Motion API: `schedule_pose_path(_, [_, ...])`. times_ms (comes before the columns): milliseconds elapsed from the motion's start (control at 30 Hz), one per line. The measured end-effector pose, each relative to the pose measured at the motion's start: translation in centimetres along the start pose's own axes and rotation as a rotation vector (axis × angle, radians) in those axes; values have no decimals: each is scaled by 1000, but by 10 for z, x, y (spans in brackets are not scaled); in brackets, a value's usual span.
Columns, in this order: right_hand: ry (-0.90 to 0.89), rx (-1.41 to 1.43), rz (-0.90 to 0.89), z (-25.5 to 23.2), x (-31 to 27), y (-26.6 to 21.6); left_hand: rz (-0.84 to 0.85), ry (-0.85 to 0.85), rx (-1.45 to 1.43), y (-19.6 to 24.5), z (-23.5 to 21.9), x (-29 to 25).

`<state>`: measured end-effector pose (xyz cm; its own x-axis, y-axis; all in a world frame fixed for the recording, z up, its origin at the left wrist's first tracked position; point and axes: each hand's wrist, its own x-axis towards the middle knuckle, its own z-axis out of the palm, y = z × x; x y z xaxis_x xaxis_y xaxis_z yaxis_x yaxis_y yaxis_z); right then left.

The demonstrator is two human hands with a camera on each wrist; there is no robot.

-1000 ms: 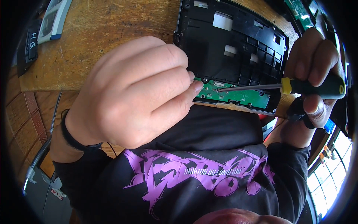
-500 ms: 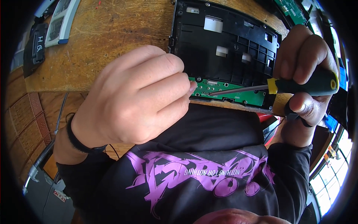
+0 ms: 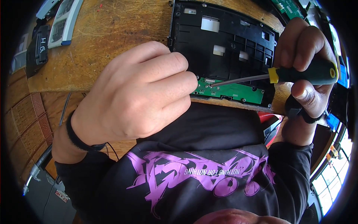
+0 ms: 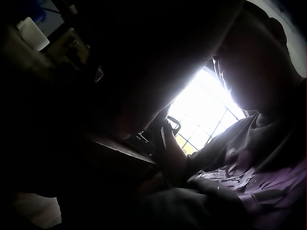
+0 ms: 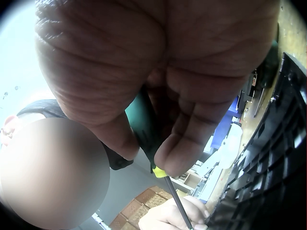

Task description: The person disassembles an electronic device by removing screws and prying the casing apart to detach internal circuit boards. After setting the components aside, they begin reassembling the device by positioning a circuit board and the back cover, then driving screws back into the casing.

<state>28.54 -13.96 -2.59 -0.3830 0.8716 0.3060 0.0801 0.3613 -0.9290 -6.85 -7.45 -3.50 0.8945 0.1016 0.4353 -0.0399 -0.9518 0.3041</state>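
Note:
A green circuit board (image 3: pixel 238 91) lies along the near edge of a black plastic housing (image 3: pixel 194 37). My left hand (image 3: pixel 138 89) is at the board's left end with its fingers curled; its fingertips are hidden in the head view, so what they hold cannot be told. My right hand (image 3: pixel 309 56) grips the dark green handle of a screwdriver (image 3: pixel 242 79), whose tip meets the board near its left part. In the right wrist view the screwdriver (image 5: pixel 177 199) points down toward my left hand (image 5: pixel 172 215). The left wrist view is very dark.
The wooden table (image 3: pixel 100 37) carries a white-framed part (image 3: pixel 61 26) and a black part with white lettering (image 3: pixel 39 46) at the left. Another green board (image 3: pixel 287 7) lies at the far right. The table's near edge runs just below the housing.
The screwdriver tip went toward the near edge of the board, then back up toward the white connector. The housing and hands have shifted slightly left in view; both hands keep their curled pose.

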Motion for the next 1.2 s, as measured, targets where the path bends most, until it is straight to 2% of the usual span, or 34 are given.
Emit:
schedule_pose_path(133, [-54,-29,-31,-5,2,2,-24,10,-21,1,3,1])
schedule_pose_path(200, [-35,9,31,-2,2,-1,-24,18,-56,2,3,2])
schedule_pose_path(400, [-97,-16,-18,-3,2,1,-64,-80,-73,2,-1,2])
schedule_pose_path(500, [-128,-56,-74,-1,7,3,-59,9,-66,2,4,-1])
schedule_pose_path(600, [-90,-30,-25,5,5,1,-51,-32,-104,-2,1,0])
schedule_pose_path(867, [-95,-38,-10,8,8,-1,-25,22,-119,-5,6,-1])
schedule_pose_path(1200, [-16,-37,25,17,7,-4,-79,35,-128,-2,7,-1])
